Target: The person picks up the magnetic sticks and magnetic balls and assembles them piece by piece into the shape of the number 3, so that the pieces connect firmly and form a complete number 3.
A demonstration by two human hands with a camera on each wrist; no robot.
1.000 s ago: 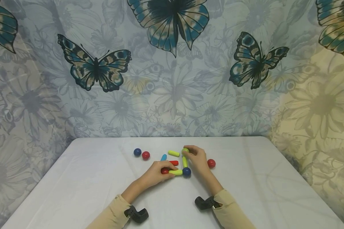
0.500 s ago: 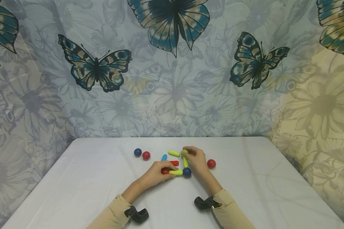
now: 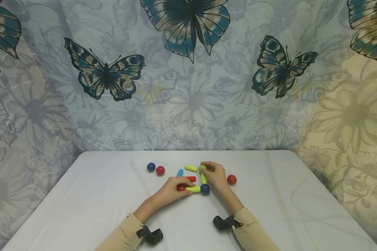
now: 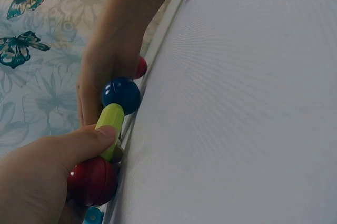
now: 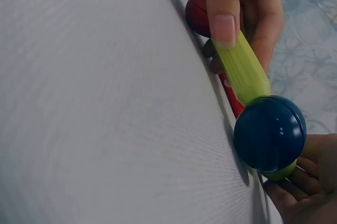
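Observation:
In the head view, an L-shaped construction of balls and toy rods lies on the table. My left hand (image 3: 171,188) grips its near side, where a red ball (image 3: 181,187) joins a lime rod (image 4: 110,121); the left wrist view shows the thumb pressed along that rod. At the corner sits a dark blue ball (image 5: 270,133). From it a second lime rod (image 3: 203,178) runs away from me to a lime ball (image 3: 202,167). My right hand (image 3: 216,174) pinches that lime ball between thumb and fingers.
Beyond my left hand lie a loose blue rod (image 3: 180,172), a red rod (image 3: 191,179) and a lime rod (image 3: 191,168). A blue ball (image 3: 151,167) and a red ball (image 3: 160,170) rest farther left. Another red ball (image 3: 231,179) is right of my right hand.
My right hand has shifted very slightly nearer to me with the lime ball, in the head view. The left hand keeps its hold and its place.

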